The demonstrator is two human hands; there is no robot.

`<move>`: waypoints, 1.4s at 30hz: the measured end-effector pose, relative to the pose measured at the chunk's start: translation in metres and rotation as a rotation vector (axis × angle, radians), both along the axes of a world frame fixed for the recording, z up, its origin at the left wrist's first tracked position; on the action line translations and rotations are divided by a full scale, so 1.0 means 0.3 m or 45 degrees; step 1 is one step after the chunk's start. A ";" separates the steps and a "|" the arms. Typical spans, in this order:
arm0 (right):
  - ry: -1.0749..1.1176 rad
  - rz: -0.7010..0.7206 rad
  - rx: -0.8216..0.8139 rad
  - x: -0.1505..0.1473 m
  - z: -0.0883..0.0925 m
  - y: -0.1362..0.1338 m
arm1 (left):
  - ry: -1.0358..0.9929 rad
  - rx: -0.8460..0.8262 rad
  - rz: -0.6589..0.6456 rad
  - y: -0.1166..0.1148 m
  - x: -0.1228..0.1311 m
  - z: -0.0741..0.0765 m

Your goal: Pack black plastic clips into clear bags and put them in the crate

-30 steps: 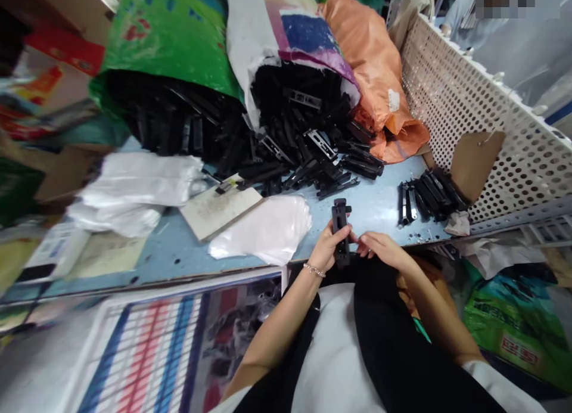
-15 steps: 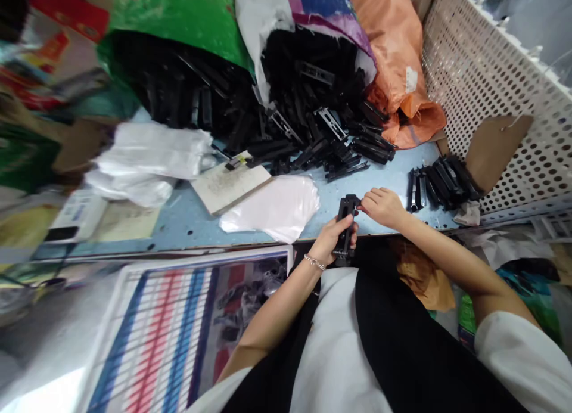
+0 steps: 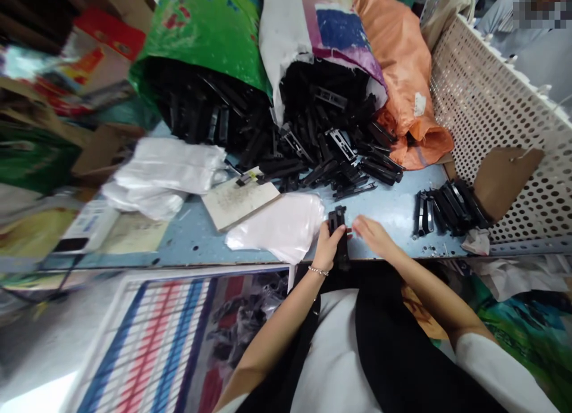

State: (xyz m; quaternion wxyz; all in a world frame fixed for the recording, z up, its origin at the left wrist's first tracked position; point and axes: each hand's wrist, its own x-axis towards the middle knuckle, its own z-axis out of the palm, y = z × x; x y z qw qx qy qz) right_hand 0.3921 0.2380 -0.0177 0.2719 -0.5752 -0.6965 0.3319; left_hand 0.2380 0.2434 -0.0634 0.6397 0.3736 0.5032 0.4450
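My left hand [image 3: 327, 246] is closed around a long black slotted part [image 3: 338, 222], upright in the view at the front edge of the blue table. The thumb lies across its face, and the fingers wrap behind it. My right hand [image 3: 375, 237] hovers just right of the part with a small gap between them. Its fingertips are smeared by motion, so whether they hold anything small does not show. A heap of similar black parts [image 3: 326, 157] lies beyond my hands, spilling from bags. Left of my left hand is a stack of clear plastic sleeves [image 3: 281, 225].
A green bag [image 3: 205, 37], a white-purple bag [image 3: 339, 25] and an orange sack [image 3: 397, 61] line the back. At right stands a perforated white basket [image 3: 500, 91], with more black parts [image 3: 451, 204] before it. A pale block [image 3: 241, 201] and white bags [image 3: 170, 165] lie left.
My right hand has come off the black part's upper end and now sits slightly apart from it. My left hand keeps its hold. The head view has shifted, so the table appears lower.
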 end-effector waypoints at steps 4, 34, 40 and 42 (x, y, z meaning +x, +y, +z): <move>-0.460 -0.240 0.572 0.017 0.056 0.318 | 0.561 0.436 -0.133 0.042 0.005 -0.101; -0.573 0.170 0.727 0.166 0.070 0.306 | -0.576 -0.241 -0.388 0.107 0.034 0.251; -0.472 0.344 0.925 0.057 0.046 0.119 | -0.550 -0.397 -0.142 0.132 0.011 0.195; -0.484 0.409 0.950 0.023 0.015 0.049 | -0.507 -0.381 -0.092 0.123 -0.010 0.185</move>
